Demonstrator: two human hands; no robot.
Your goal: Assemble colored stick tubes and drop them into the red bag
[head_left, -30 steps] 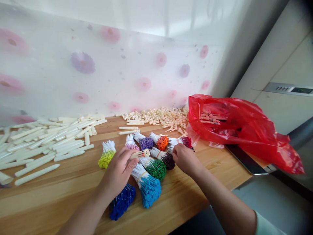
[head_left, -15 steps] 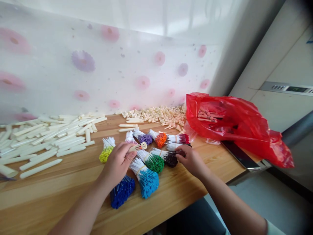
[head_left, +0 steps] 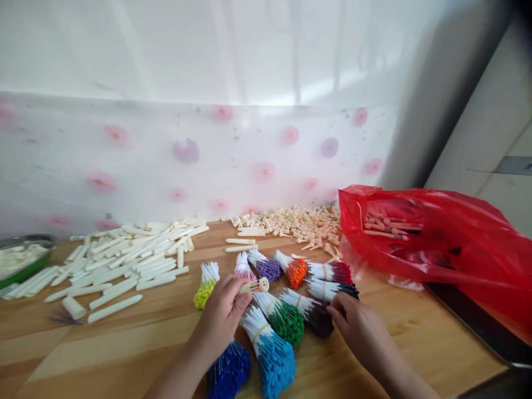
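Observation:
My left hand (head_left: 222,313) grips a small cream tube (head_left: 255,286) with thin coloured sticks in its open end. My right hand (head_left: 357,327) rests with its fingertips on the dark brown stick bundle (head_left: 316,316); whether it pinches a stick is unclear. Bundles of white sticks with coloured tips fan out on the wooden table (head_left: 124,338): yellow (head_left: 204,285), purple (head_left: 266,267), orange (head_left: 293,270), dark red (head_left: 332,271), black (head_left: 336,289), green (head_left: 286,318), light blue (head_left: 270,352) and dark blue (head_left: 228,371).
Long cream tubes (head_left: 128,260) lie scattered at the left, small cream caps (head_left: 291,221) at the back. A red plastic bag (head_left: 436,244) with more pieces sits at the right, over a dark flat object (head_left: 477,324). A green-rimmed dish (head_left: 22,257) stands far left. A flowered sheet (head_left: 187,160) backs the table.
The view has tilted up and shifted, so everything sits lower in frame. My right hand has slid from the black and red bundles down to the dark brown one. My left hand keeps the tube.

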